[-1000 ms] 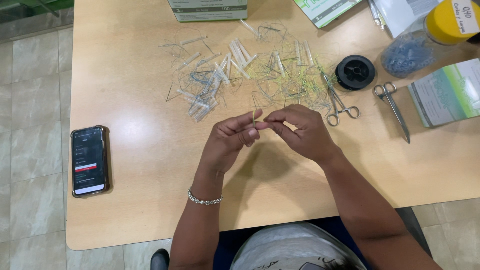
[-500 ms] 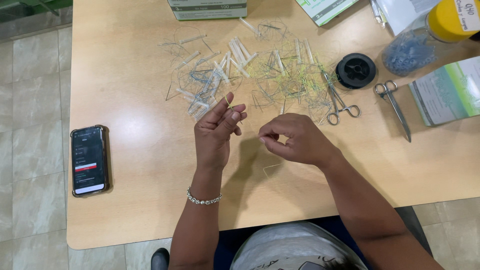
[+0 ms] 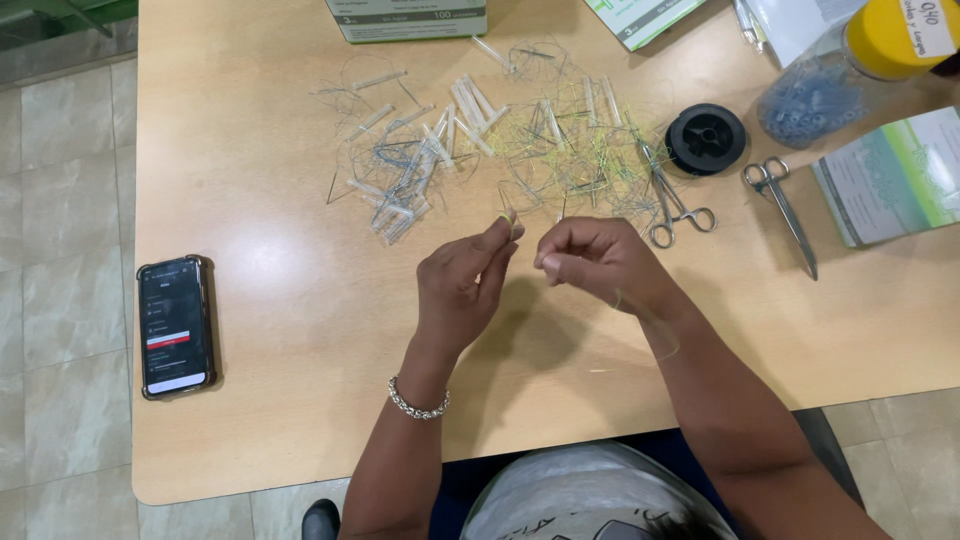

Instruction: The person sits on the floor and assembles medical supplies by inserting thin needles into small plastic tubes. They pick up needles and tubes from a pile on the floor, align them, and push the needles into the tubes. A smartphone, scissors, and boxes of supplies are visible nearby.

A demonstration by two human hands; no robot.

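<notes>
My left hand (image 3: 462, 283) and my right hand (image 3: 597, 263) are raised just above the wooden table (image 3: 260, 200), fingertips a short gap apart. Both pinch a thin yellow-green thread (image 3: 640, 315) that loops down past my right wrist; its end peeks above my left fingertips. A silver bracelet sits on my left wrist. Beyond my hands lies a tangled pile of threads and small clear tubes (image 3: 470, 140).
A black phone (image 3: 176, 326) lies at the left table edge. Forceps (image 3: 672, 200), a black spool (image 3: 706, 138) and scissors (image 3: 782, 208) lie to the right. A yellow-lidded jar (image 3: 850, 70), a green-white booklet (image 3: 890, 175) and a box (image 3: 405, 18) stand farther back.
One second ago my hands touched at the fingertips. They drew apart with the left hand's fingers spread, and now they have come closer again, both pinching the thread.
</notes>
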